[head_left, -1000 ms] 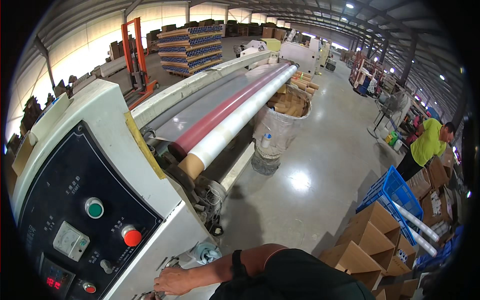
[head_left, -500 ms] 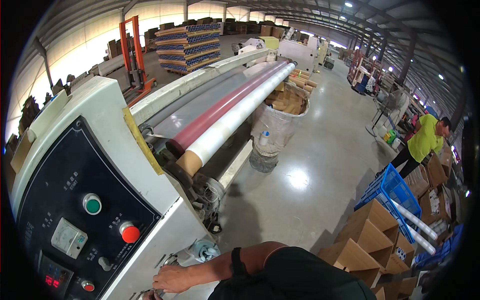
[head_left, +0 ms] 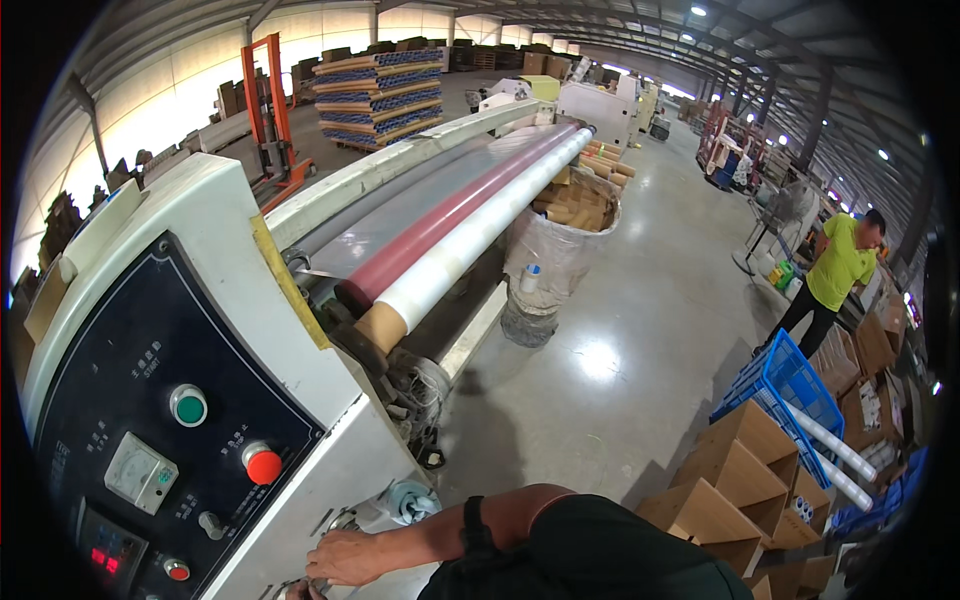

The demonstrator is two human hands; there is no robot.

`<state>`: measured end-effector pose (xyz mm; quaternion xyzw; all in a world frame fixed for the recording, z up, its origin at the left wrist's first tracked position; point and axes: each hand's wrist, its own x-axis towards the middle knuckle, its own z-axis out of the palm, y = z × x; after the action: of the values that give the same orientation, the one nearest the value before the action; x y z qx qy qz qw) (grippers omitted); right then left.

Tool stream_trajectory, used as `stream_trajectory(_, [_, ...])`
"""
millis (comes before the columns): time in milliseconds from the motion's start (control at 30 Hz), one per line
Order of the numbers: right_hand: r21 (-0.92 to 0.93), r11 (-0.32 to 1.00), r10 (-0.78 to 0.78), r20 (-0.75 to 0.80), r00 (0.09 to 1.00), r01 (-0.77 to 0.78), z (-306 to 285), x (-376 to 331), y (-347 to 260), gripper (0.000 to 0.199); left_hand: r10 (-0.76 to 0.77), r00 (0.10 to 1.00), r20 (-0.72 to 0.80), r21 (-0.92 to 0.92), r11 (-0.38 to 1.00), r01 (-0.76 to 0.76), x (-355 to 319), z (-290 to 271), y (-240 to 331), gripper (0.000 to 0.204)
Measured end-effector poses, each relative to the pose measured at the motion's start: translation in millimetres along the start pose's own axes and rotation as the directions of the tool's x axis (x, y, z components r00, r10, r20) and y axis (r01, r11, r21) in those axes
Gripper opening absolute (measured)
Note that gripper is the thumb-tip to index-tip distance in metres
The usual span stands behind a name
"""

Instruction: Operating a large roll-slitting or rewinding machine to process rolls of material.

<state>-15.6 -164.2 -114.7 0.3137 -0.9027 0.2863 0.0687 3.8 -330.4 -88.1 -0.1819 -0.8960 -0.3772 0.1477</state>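
My right hand point(head_left: 343, 557) rests low against the white side panel point(head_left: 335, 470) of a roller machine, just below its dark control panel point(head_left: 110, 370). Its fingers curl downward, closed on something too hidden to make out. A metal fitting point(head_left: 345, 521) and a crumpled pale cloth point(head_left: 410, 500) lie close above the wrist. A small shape at the bottom edge beside the fingertips is cut off and unclear. The control panel carries a green button point(head_left: 188, 406), a red button point(head_left: 263, 466) and a dial meter point(head_left: 142, 473). I do not clearly see my left hand.
A white film roll point(head_left: 480, 235) on a cardboard core lies alongside a red roller point(head_left: 440, 230). Beyond stands a plastic-lined bin point(head_left: 545, 250) of cardboard tubes. Open cartons point(head_left: 730, 460) and a blue crate point(head_left: 775, 385) sit right, near a person in a yellow shirt point(head_left: 843, 262).
The person in yellow has straightened up from a bend and moved slightly left. My right hand stays in the same place; the view has shifted very slightly.
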Motion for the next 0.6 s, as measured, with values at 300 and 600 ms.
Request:
stream_trajectory(300, [0.007, 1.0, 0.009, 0.02, 1.0, -0.009, 8.9, 3.6, 1.9, 0.023, 0.011, 1.0, 0.002, 0.022, 1.0, -0.011, 0.5, -2.5, -2.8, 0.009])
stream_trajectory(600, [0.059, 0.994, -0.081, -0.162, 0.983, 0.092, 24.5, -6.1, 25.2, 0.026, 0.024, 0.997, 0.073, 0.129, 0.991, -0.033, 3.8, 0.8, 17.4, 0.021])
